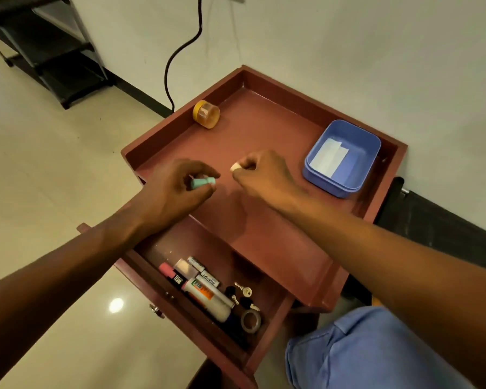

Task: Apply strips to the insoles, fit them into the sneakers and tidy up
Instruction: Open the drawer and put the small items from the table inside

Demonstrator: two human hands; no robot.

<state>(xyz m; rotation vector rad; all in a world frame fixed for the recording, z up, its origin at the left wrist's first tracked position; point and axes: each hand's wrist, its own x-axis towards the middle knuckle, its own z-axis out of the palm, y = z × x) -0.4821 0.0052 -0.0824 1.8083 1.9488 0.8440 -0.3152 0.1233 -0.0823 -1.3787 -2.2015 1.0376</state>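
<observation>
1. Fingers of the left hand [177, 189] curl round a small teal tube [202, 183]; the right hand [260, 175] pinches its pale cap [235, 167].
2. White strips [329, 156] lie in the blue tub [345, 181] on the worktop [264, 220]; no insoles or sneakers show.
3. Best to cap the tube squarely, then stow it in the open drawer [163, 249].

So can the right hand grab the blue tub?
Probably yes: the blue tub sits just beside the right hand with bare tabletop between, but its fingers already pinch a small white piece.
</observation>
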